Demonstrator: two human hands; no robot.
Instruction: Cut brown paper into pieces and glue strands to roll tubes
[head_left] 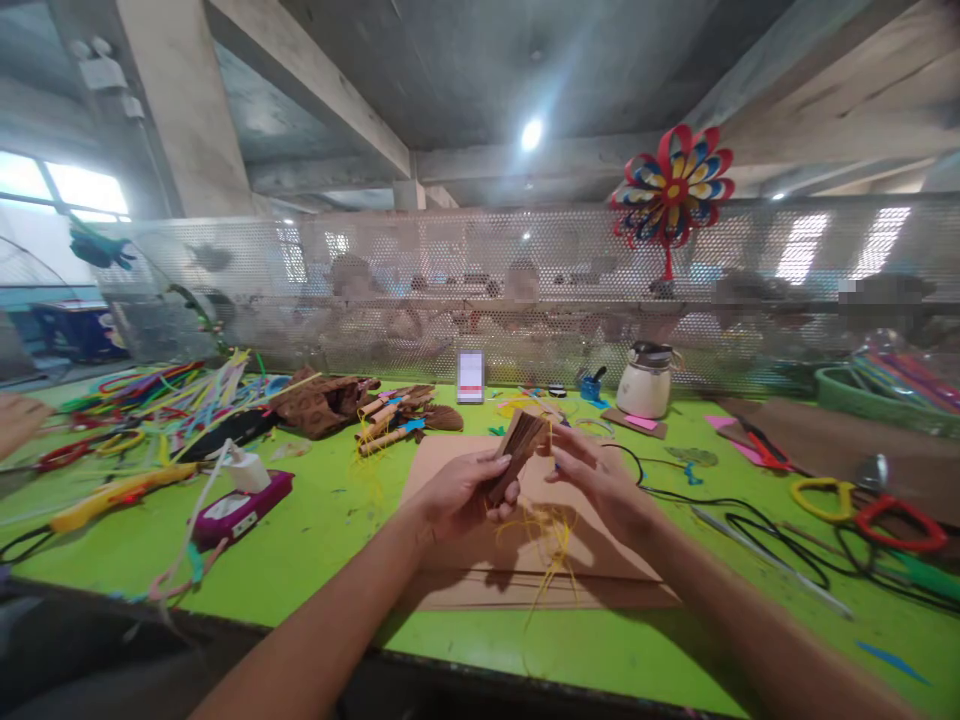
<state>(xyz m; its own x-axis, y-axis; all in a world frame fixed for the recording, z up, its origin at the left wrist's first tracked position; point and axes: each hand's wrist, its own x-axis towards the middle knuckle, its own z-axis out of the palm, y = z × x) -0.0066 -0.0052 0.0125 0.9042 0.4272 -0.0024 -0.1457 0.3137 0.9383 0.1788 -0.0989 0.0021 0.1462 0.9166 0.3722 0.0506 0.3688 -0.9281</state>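
My left hand (461, 490) is closed round a stack of folded brown paper (519, 448), held tilted above a sheet of brown cardboard (480, 555) on the green table. My right hand (592, 470) pinches at the upper end of the stack, fingers together on a thin yellow thread (551, 530). The thread hangs down in loose loops onto the cardboard below both hands.
Left: coloured strips (157, 390), a magenta box (240, 505) with a white charger, brown paper pieces (322, 400). Behind: a phone (470, 376), a white kettle (646, 380), a mesh screen with a paper pinwheel (673, 190). Right: scissors (896, 520), black cables (757, 525), a green basket (870, 400).
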